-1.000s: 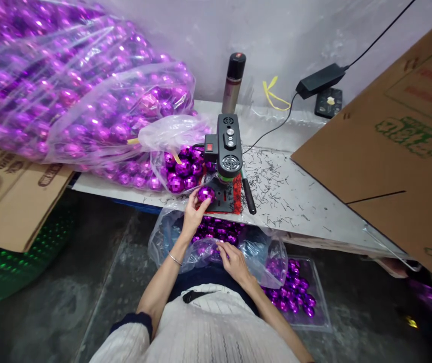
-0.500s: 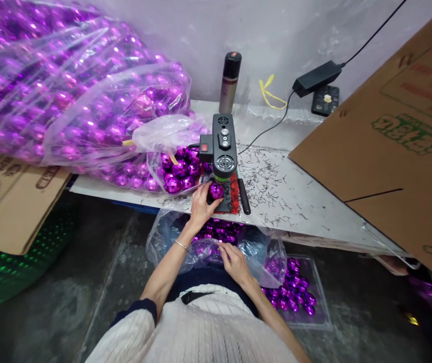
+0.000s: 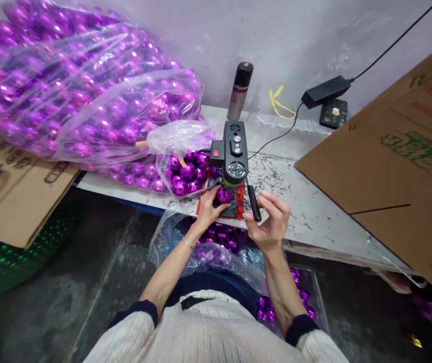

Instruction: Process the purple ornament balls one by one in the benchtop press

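Note:
My left hand [image 3: 207,210] holds a faceted purple ball [image 3: 223,194] on the red and black base under the head of a small black press machine [image 3: 233,153] at the table's front edge. Its fingers are curled round the ball. My right hand [image 3: 270,222] is raised just right of the machine, its fingers closing round the black lever handle [image 3: 254,203]. A clear bag of purple balls [image 3: 219,242] lies in my lap below the table edge.
Big clear bags of purple balls [image 3: 79,101] fill the table's left. A spray can [image 3: 239,91] stands behind the machine; a power adapter [image 3: 325,89] lies farther right. Metal bits [image 3: 276,176] litter the white table. Cardboard [image 3: 397,166] leans at right. A tray of balls [image 3: 303,297] sits on the floor.
My left hand moved the purple ball rightward under the machine head. My right hand left the lap bag and rose to the lever handle.

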A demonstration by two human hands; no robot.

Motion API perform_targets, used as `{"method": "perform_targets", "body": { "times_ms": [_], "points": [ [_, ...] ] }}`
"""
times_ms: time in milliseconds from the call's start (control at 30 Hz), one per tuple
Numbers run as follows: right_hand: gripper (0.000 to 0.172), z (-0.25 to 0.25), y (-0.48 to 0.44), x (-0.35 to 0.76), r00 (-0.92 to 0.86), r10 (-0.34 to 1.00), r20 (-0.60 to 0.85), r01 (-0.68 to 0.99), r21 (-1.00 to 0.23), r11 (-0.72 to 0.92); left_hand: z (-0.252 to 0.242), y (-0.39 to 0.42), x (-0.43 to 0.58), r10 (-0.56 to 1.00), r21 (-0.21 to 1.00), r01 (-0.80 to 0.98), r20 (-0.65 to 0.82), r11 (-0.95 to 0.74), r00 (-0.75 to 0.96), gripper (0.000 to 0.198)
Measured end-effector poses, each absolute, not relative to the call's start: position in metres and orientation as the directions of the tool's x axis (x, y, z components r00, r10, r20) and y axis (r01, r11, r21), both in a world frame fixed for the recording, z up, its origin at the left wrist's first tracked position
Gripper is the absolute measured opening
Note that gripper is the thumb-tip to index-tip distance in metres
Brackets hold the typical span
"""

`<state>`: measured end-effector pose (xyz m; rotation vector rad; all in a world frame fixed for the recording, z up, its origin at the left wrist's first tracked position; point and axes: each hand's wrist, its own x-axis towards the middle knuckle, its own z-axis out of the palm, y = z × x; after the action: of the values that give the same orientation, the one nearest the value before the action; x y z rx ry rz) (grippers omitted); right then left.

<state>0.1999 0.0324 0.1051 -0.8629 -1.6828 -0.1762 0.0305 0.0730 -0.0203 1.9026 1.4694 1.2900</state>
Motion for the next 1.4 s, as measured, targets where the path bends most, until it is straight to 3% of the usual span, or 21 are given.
{"method": "perform_targets", "body": {
  "times_ms": [100,333,967,1400],
  "points": [
    [0.009,0.112,0.044,0.188,-0.138,0.454,0.88,0.551,-0.313,0.774,-0.022,0.073,0.031,0.902,0.753,0.54,0.43,-0.376,0.028,0.066],
    [0.027,0.082,0.049,0.171,-0.036,0.394,0.918,0.533,-0.316,0.785,-0.024,0.071,0.032,0.907,0.755,0.543,0.419,-0.366,0.029,0.068],
    [0.024,0.05,0.05,0.172,0.028,0.426,0.905,0.528,-0.375,0.762,-0.023,0.071,0.032,0.902,0.756,0.531,0.429,-0.382,0.038,0.061],
    [0.025,0.071,0.052,0.165,0.0,0.364,0.931,0.527,-0.309,0.791,-0.024,0.078,0.031,0.884,0.741,0.525,0.465,-0.418,0.047,0.063]
  ]
}}
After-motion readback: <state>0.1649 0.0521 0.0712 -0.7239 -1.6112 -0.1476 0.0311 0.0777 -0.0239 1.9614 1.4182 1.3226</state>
